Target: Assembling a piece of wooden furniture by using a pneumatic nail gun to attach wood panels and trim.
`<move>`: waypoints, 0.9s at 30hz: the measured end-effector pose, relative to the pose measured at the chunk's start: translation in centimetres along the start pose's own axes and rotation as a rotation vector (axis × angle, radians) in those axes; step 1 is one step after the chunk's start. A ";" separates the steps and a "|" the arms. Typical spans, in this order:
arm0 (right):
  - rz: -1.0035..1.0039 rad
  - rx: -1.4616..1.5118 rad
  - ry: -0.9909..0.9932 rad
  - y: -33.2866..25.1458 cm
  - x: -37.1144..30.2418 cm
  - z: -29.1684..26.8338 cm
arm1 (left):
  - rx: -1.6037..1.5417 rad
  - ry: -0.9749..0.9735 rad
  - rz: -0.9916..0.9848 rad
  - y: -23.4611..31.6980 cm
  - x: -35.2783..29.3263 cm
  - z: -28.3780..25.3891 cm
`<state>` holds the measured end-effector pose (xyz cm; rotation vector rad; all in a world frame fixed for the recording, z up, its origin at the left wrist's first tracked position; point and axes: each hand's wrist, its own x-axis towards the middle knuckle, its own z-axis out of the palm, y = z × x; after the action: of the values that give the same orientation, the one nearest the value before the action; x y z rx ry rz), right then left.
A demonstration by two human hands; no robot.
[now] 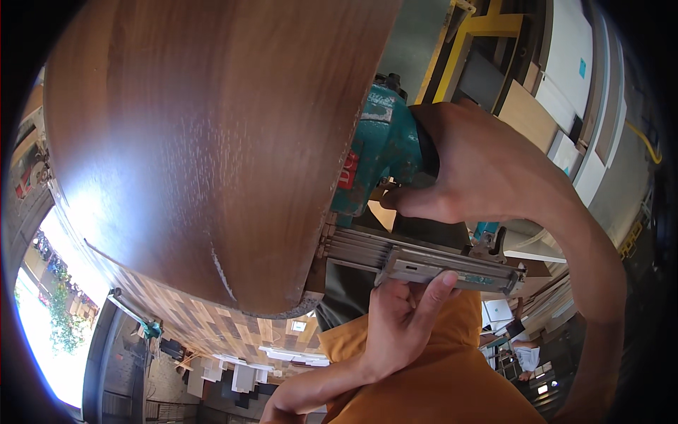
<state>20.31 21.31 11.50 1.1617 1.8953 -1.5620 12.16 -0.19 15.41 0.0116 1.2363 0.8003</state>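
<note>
A teal nail gun (390, 138) with a worn, scratched body sits against the edge of a large brown wood-grain panel (233, 162). My right hand (473, 159) is closed around its dark grip, the thumb reaching in near the trigger area. Below the body runs a long ridged metal magazine (357, 247). Its silver cover (455, 271) stands offset along the rail. My left hand (404, 318) grips that cover, thumb on top and fingers curled underneath. Pale scuffs and a white streak mark the panel's face. The nail gun's nose is hidden.
Boards and sheets (565, 92) lean at the upper right beside a yellow frame (487, 28). Patterned wood strips (212, 304) show beyond the panel's lower edge. Another teal tool (150, 329) is at the lower left, near a bright opening. A yellow hose (646, 145) lies far right.
</note>
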 end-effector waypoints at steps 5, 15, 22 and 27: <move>0.007 -0.034 0.018 -0.3 0.0 0.0 | 0.008 0.026 0.003 -0.3 0.2 -0.1; 0.012 -0.037 0.007 -0.3 -0.3 0.0 | 0.037 0.022 0.005 -0.5 0.1 -0.2; 0.053 -0.057 0.011 -0.2 -0.4 0.2 | 0.020 0.032 0.018 -0.5 0.1 -0.1; 0.029 -0.020 0.014 -0.5 -0.5 0.0 | -0.005 0.020 0.033 -0.4 0.2 0.0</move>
<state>20.24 21.16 12.17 1.1888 1.8907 -1.5200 12.41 -0.33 15.12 0.0197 1.2554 0.8340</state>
